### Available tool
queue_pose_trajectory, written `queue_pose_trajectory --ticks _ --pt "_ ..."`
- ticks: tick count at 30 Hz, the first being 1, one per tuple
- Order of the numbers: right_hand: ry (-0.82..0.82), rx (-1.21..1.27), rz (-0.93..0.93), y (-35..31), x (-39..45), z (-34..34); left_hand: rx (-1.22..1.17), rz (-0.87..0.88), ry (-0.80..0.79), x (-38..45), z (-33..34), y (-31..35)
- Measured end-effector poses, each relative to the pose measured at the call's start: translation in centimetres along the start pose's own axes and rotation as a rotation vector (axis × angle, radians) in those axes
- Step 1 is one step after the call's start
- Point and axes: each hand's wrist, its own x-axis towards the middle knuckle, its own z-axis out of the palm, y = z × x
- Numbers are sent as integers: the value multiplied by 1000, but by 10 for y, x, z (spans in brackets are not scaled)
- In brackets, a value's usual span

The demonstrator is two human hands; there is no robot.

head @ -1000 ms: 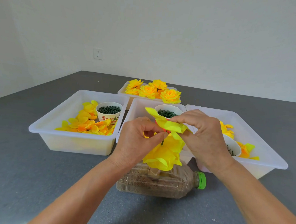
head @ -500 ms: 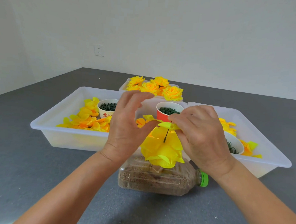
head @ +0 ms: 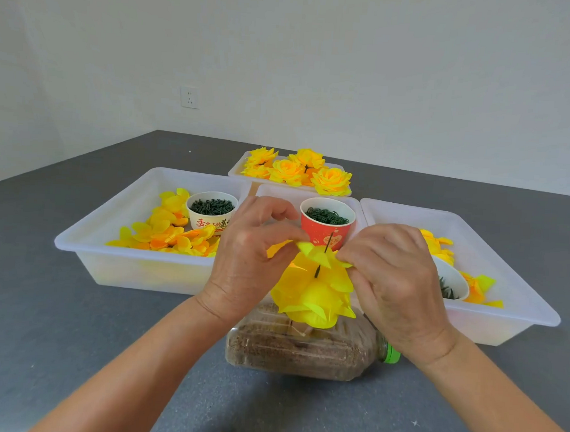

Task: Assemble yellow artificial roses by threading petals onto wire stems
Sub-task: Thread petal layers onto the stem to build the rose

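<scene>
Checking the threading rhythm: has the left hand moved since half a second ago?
Yes. The left hand dropped from beside the red cup's rim and now pinches the top petal.

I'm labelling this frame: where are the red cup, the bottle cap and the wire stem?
red cup [head: 322, 239], head view, printed front wall.
bottle cap [head: 391, 356], head view, green side.
wire stem [head: 328, 241], head view, bare tip above the petals.

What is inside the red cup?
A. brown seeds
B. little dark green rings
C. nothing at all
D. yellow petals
B: the red cup in the middle tray is filled to its brim with little dark green rings.
</scene>
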Motion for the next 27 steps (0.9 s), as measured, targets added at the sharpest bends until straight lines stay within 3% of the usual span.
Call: queue_pose_trajectory --ticks 20,27 --pt "-11 12 -55 -8 -7 3 39 131 -121 -13 -8 -8" --pt "-29 46 -23 -8 -8 1 14 70 -133 -9 -6 -12"
